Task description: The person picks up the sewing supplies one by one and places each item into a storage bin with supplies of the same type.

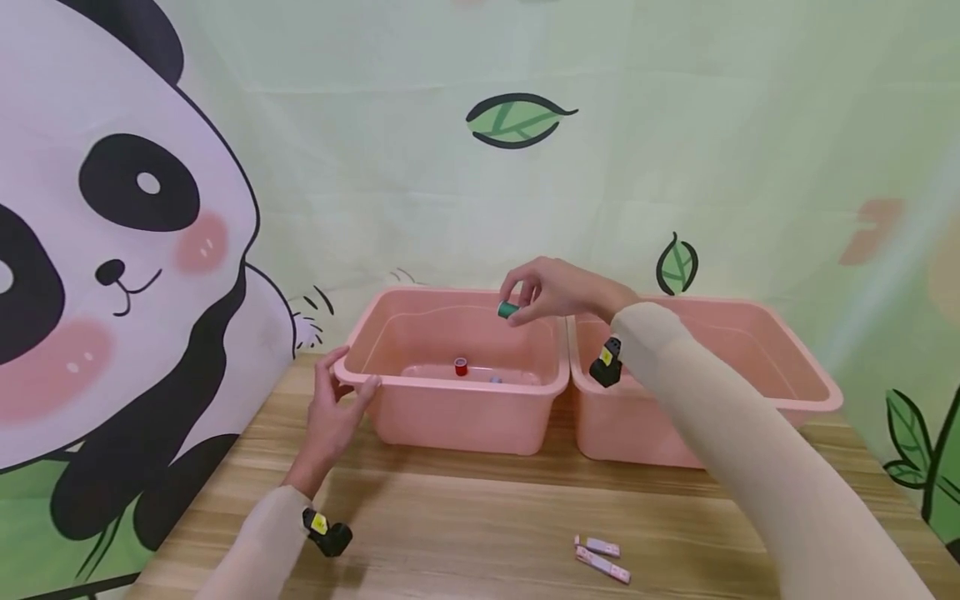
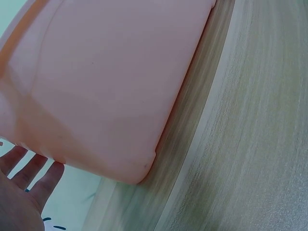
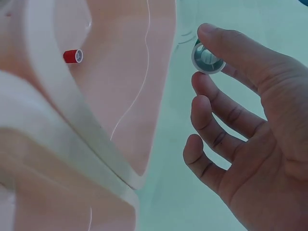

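My right hand (image 1: 558, 290) pinches a small green thread spool (image 1: 507, 309) between thumb and fingertips, over the right part of the left pink plastic bin (image 1: 457, 417). In the right wrist view the spool's hollow, white-rimmed end (image 3: 208, 58) faces the camera, and the other fingers are spread apart from it. With its thumb at the front rim and its fingers at the side, my left hand (image 1: 337, 417) grips the near left corner of that bin. Its fingers (image 2: 46, 183) show against the bin wall in the left wrist view. Inside the bin stands a red spool (image 1: 461, 367), near a small bluish thing (image 1: 496, 381).
A second pink bin (image 1: 802, 367) stands close beside the first on the right, partly hidden by my right forearm. Two slim pink-and-white items (image 1: 602, 564) lie on the wooden table (image 1: 450, 525) near the front. A panda-printed cloth (image 1: 360, 167) hangs behind.
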The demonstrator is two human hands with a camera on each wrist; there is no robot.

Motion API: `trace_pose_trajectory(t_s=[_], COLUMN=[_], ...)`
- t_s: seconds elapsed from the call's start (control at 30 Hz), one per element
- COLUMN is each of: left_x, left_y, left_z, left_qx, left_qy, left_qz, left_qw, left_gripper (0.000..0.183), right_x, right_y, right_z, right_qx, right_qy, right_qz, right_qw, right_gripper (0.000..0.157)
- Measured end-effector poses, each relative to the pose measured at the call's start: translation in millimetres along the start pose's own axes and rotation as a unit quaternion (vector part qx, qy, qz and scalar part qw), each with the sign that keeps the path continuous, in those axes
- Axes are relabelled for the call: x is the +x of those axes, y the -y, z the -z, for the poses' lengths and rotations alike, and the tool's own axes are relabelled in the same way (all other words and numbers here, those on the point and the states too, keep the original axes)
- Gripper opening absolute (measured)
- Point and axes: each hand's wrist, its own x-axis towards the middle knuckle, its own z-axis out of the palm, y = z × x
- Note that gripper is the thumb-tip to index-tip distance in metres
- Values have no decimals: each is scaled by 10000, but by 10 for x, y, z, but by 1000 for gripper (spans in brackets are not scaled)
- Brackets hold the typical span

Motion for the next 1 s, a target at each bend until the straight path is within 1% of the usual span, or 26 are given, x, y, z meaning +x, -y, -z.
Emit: trace_pose_trajectory(t_s=[0.23, 0.43, 0.8, 1.0], left_x=[-6, 1, 5, -2], left_y=[7, 8, -11, -6], left_z=[2, -6, 5, 16], left_qx=[-7, -29, -34, -7], left_qy=[-22, -5, -15, -13], left_qz=[-22, -44, -105, -106], left_qw=[10000, 10000, 9999, 9999], left_gripper=[73, 73, 74, 74], right_x=[148, 222, 280, 331], right_y=[-3, -31, -70, -104], right_z=[-28, -57, -108, -117], right_qx=[-16, 64, 230, 85], right_qy=[-94, -175, -232, -261], right_qz=[-173, -360, -398, -368], right_qw=[9998, 9992, 9987, 9989], right_gripper=[28, 28, 29, 27])
